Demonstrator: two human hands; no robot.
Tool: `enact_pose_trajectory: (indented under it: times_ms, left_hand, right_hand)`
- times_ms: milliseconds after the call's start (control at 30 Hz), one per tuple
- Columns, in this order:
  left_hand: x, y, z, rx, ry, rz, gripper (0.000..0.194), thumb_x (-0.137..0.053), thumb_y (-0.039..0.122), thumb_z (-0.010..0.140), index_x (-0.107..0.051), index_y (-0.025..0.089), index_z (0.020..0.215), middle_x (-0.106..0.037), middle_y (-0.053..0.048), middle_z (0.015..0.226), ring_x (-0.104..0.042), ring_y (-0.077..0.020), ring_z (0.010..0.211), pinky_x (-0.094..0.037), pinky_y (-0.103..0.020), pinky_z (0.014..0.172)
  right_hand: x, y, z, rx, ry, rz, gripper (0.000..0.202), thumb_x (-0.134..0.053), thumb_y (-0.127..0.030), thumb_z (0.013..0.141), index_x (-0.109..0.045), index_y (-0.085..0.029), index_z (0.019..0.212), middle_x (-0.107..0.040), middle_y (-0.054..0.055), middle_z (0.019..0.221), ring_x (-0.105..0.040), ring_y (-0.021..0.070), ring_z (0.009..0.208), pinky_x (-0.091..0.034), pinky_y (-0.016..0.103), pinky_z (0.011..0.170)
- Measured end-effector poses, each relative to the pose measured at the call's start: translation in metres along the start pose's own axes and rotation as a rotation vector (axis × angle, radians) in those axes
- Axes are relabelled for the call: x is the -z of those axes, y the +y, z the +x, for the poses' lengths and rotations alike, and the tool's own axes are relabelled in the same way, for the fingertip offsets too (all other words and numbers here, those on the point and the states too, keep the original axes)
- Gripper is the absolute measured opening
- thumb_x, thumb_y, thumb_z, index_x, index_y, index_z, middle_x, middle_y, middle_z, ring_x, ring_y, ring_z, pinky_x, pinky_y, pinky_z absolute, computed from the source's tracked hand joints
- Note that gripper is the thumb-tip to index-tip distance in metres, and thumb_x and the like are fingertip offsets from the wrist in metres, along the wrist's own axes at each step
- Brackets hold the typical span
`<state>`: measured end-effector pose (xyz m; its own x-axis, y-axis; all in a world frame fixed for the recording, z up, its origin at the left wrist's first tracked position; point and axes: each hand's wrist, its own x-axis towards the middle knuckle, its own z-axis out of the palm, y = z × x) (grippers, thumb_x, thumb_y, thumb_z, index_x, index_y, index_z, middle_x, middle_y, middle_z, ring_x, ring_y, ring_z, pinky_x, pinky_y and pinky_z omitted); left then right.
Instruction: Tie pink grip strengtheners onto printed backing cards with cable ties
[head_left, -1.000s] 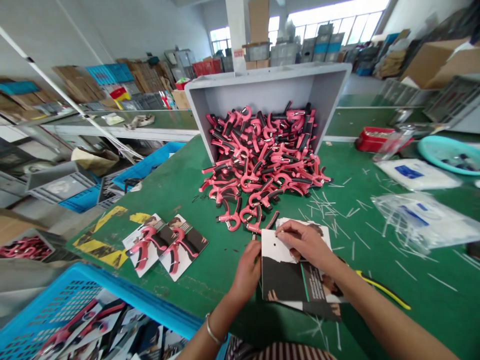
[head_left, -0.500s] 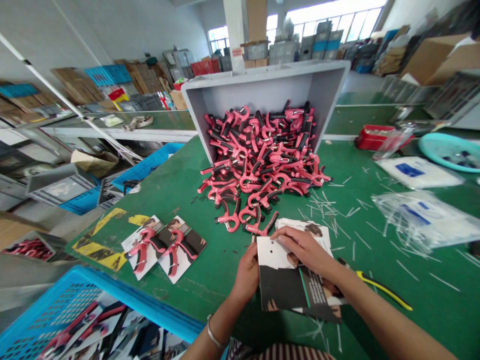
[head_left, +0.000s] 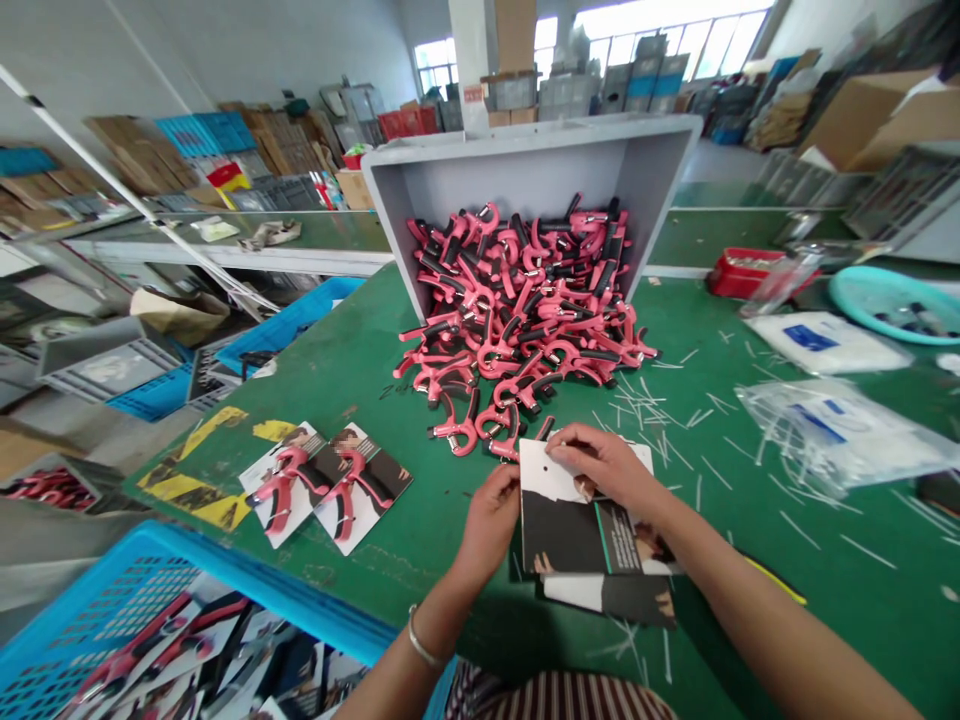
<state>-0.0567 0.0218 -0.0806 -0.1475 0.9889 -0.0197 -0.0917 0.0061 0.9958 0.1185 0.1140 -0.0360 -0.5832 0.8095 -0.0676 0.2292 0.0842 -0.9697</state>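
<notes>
A printed backing card (head_left: 566,535) is held up before me, white at the top with a small hole and dark below. My left hand (head_left: 489,515) is closed at its left edge, fingertips partly hidden behind it. My right hand (head_left: 600,465) grips the same card near its top, thumb and fingers closed. More cards (head_left: 622,597) lie beneath it on the table. Just beyond my hands, pink-and-black hand grip exercisers (head_left: 517,350) spill from a tipped grey bin (head_left: 517,180). To the left, two cards each carry a hand grip exerciser (head_left: 289,485).
White plastic strips (head_left: 701,490) are scattered over the green table (head_left: 420,590). Yellow-handled cutters (head_left: 776,578) lie partly under my right forearm. Plastic bags (head_left: 847,430), a red box (head_left: 750,272) and a turquoise basin (head_left: 892,305) stand right. A blue basket (head_left: 247,580) sits at lower left.
The held card has risen slightly and moved away from me, with both hands on it. More of the cards beneath now shows. My right forearm covers more of the cutters.
</notes>
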Motion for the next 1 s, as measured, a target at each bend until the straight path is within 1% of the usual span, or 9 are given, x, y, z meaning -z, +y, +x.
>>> enact_pose_trajectory:
  times_ms: [133, 300, 400, 500, 567, 700, 800, 900, 1000]
  left_hand:
    - [-0.007, 0.007, 0.017, -0.036, -0.054, 0.065, 0.022, -0.063, 0.026, 0.083, -0.073, 0.019, 0.101, -0.071, -0.006, 0.108, -0.062, -0.0225, 0.099, -0.048, -0.033, 0.09]
    - [-0.007, 0.005, 0.014, -0.032, -0.077, 0.036, 0.021, -0.061, 0.029, 0.086, -0.073, 0.019, 0.1, -0.071, -0.006, 0.107, -0.063, -0.0216, 0.098, -0.048, -0.032, 0.089]
    - [-0.008, 0.006, 0.01, 0.005, -0.053, -0.091, 0.025, -0.065, 0.032, 0.084, -0.069, 0.018, 0.105, -0.07, -0.006, 0.105, -0.064, -0.0199, 0.092, -0.049, -0.029, 0.081]
    - [-0.009, 0.009, 0.006, 0.085, -0.002, -0.206, 0.034, -0.062, 0.038, 0.087, -0.061, 0.019, 0.116, -0.069, -0.006, 0.101, -0.064, -0.017, 0.081, -0.048, -0.025, 0.069]
    - [-0.008, 0.012, 0.005, 0.097, 0.03, -0.223, 0.035, -0.054, 0.042, 0.092, -0.059, 0.019, 0.117, -0.069, -0.006, 0.099, -0.063, -0.0163, 0.078, -0.048, -0.025, 0.067]
    - [-0.003, 0.018, 0.01, 0.031, 0.057, -0.029, 0.037, -0.057, 0.043, 0.09, -0.062, 0.018, 0.117, -0.069, -0.008, 0.103, -0.063, -0.0183, 0.084, -0.049, -0.029, 0.074]
    - [0.005, 0.019, 0.018, 0.046, -0.12, 0.188, 0.03, -0.072, 0.036, 0.078, -0.07, 0.017, 0.101, -0.07, -0.006, 0.092, -0.062, -0.0179, 0.08, -0.048, -0.027, 0.072]
    - [0.012, 0.017, 0.017, 0.19, -0.327, 0.181, 0.026, -0.071, 0.037, 0.078, -0.072, 0.015, 0.09, -0.068, -0.004, 0.076, -0.06, -0.016, 0.07, -0.045, -0.025, 0.065]
    - [0.02, 0.014, 0.001, 0.205, -0.139, 0.111, 0.029, -0.07, 0.04, 0.08, -0.071, 0.015, 0.094, -0.071, -0.004, 0.084, -0.062, -0.0163, 0.075, -0.047, -0.025, 0.069]
  right_hand:
    - [0.005, -0.002, 0.003, 0.035, 0.002, -0.036, 0.029, -0.058, -0.048, 0.09, -0.065, -0.021, 0.095, -0.06, -0.001, 0.077, -0.052, 0.0105, 0.059, -0.041, 0.02, 0.05]
    - [0.009, 0.001, 0.0, 0.059, 0.021, -0.123, 0.028, -0.054, -0.047, 0.093, -0.065, -0.022, 0.095, -0.063, 0.0, 0.082, -0.056, 0.0148, 0.069, -0.044, 0.024, 0.059]
    - [0.008, 0.001, -0.001, 0.162, -0.016, -0.204, 0.021, -0.063, -0.042, 0.089, -0.065, -0.023, 0.098, -0.066, 0.002, 0.097, -0.06, 0.0187, 0.087, -0.046, 0.029, 0.076]
    - [0.006, -0.001, -0.001, 0.309, -0.048, -0.305, 0.019, -0.075, -0.032, 0.081, -0.065, -0.025, 0.096, -0.064, 0.003, 0.111, -0.056, 0.0219, 0.107, -0.04, 0.035, 0.095]
    - [0.004, -0.003, -0.002, 0.352, -0.042, -0.34, 0.01, -0.072, -0.028, 0.085, -0.066, -0.025, 0.092, -0.063, 0.003, 0.113, -0.054, 0.0218, 0.111, -0.038, 0.036, 0.099]
    - [0.0, -0.006, -0.01, 0.331, -0.091, -0.333, 0.003, -0.066, -0.026, 0.09, -0.068, -0.024, 0.089, -0.061, 0.004, 0.119, -0.053, 0.0215, 0.116, -0.037, 0.038, 0.102]
    - [0.003, -0.011, -0.019, 0.32, -0.158, -0.314, 0.007, -0.066, -0.03, 0.09, -0.068, -0.024, 0.086, -0.06, 0.004, 0.123, -0.05, 0.0227, 0.12, -0.036, 0.039, 0.104]
    - [0.015, -0.014, -0.017, 0.329, -0.09, -0.294, 0.012, -0.057, -0.031, 0.095, -0.067, -0.025, 0.092, -0.061, 0.004, 0.126, -0.052, 0.0219, 0.12, -0.039, 0.039, 0.103]
    - [0.029, -0.012, 0.013, 0.362, -0.032, -0.49, 0.023, -0.044, -0.023, 0.1, -0.061, -0.024, 0.115, -0.061, 0.008, 0.127, -0.056, 0.0205, 0.117, -0.043, 0.038, 0.099]
